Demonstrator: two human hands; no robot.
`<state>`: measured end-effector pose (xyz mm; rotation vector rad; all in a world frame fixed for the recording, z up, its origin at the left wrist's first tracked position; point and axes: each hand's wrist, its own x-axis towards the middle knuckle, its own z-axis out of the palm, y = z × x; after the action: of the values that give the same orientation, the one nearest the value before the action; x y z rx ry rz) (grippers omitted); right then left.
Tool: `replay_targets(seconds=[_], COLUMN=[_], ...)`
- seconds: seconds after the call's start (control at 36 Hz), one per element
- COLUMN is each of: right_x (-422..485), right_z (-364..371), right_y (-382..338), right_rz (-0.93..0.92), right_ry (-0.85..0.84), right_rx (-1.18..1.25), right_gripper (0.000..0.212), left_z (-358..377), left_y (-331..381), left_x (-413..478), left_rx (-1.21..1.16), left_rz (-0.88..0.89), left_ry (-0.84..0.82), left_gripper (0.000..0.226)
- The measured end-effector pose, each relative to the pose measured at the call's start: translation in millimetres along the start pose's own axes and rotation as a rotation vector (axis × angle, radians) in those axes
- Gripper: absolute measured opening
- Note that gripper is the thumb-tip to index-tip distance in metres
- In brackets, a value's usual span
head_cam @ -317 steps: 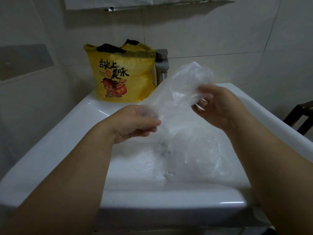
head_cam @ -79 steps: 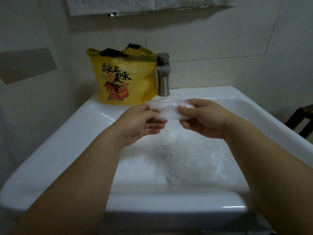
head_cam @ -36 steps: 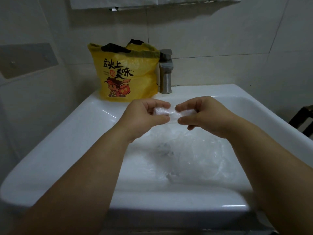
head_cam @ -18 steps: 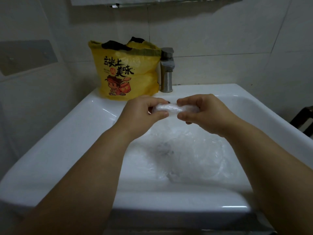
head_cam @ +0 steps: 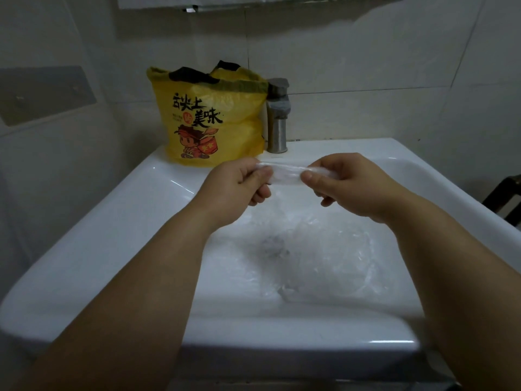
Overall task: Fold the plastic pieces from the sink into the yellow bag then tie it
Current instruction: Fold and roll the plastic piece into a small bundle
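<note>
**Item 1, folded plastic strip** (head_cam: 286, 174): clear film, folded down to a narrow band. We hold it level above the back of the sink (head_cam: 112, 221), off the basin floor and near the front of the yellow bag (head_cam: 211, 122).

**Item 2, left hand** (head_cam: 236, 187): thumb and curled fingers pinch the left end of the strip.

**Item 3, right hand** (head_cam: 346, 187): closed the same way on the right end, with a little film bunched inside the fingers.

**Item 4, yellow bag:** upright on the back left ledge, close against the faucet (head_cam: 277, 122). The mouth is open, the black handles stand up, and it is not yet tied.

**Item 5, loose plastic** (head_cam: 324, 258): more clear film lies crumpled in the basin, mostly right of the drain (head_cam: 272, 245). We cannot tell how many pieces.

**Step in hand, as we judge it:** the last fold of this piece before it goes into the bag.

**Handling notes:**
- The film looks thin, slippery and springy, so we would hold light tension between the two pinches.
- We would bring one end over onto the other and press the air out along the crease.
- One hand should clamp the packet until it is well past the bag's mouth.
- The freed hand should steady the rim, since so light a bag may tip or collapse.

**Progress:** early, we think, with film left in the basin and the tying not begun
</note>
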<state>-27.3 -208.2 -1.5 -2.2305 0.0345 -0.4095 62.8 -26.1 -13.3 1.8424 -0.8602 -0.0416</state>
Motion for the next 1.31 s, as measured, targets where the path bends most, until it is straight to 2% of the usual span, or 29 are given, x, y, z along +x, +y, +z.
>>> replay_targets(seconds=[0.17,0.25,0.31,0.33,0.36,0.39,0.47,0.56,0.69,0.78,0.83,0.89,0.97,1.06,1.17,1.31], right_x=[0,0,0,-1,-1,-1,0,0,3,4,5,6,6,9,12,7], right_z=[2,0,-1,-1,-1,0,1,-2,-1,7,17,31,45,41,23,17], right_y=[2,2,3,3,2,2,2,-1,-4,-9,-9,-6,-10,-15,-12,-13], right_rz=[0.040,0.068,0.085,0.092,0.095,0.093,0.074,0.097,0.188,0.216,0.247,0.256,0.213,0.225,0.274,0.343], right_ry=[-0.064,-0.094,-0.121,-0.140,-0.160,-0.176,-0.172,-0.119,-0.090,-0.140,-0.251,-0.339,-0.344,-0.234,-0.148,-0.090], right_rx=[-0.020,0.002,0.014,0.017,0.017,0.013,0.014,0.197,0.595,0.830,0.787,0.671,0.643,0.810,0.958,0.819], right_gripper=[0.016,0.015,0.015,0.015,0.015,0.016,0.014,0.012,0.024,0.050,0.069,0.074,0.057,0.032,0.029,0.027], left_z=[1,0,-1,-1,0,0,2,0,0,4,9,14,18,16,12,8], left_y=[-2,-1,0,1,2,4,7,8,11,15,19,21,22,22,23,23], left_x=[-1,-2,-2,-1,-2,-2,-6,-5,-5,-3,-4,-5,-7,-7,-6,-7], left_rx=[0.110,0.115,0.092,0.058,0.037,0.036,0.069,-0.033,-0.158,-0.319,-0.383,-0.410,-0.422,-0.452,-0.449,-0.401], left_rz=[-0.047,-0.078,-0.090,-0.100,-0.112,-0.125,-0.140,-0.135,-0.174,-0.232,-0.244,-0.238,-0.245,-0.287,-0.336,-0.356], left_ry=[-0.039,-0.040,-0.046,-0.059,-0.079,-0.119,-0.223,-0.180,-0.127,-0.101,-0.106,-0.138,-0.184,-0.193,-0.225,-0.255], left_gripper=[0.025,0.003,0.043,0.057,0.060,0.053,0.013,0.008,0.007,0.006,0.007,0.012,0.026,0.012,0.008,0.006])
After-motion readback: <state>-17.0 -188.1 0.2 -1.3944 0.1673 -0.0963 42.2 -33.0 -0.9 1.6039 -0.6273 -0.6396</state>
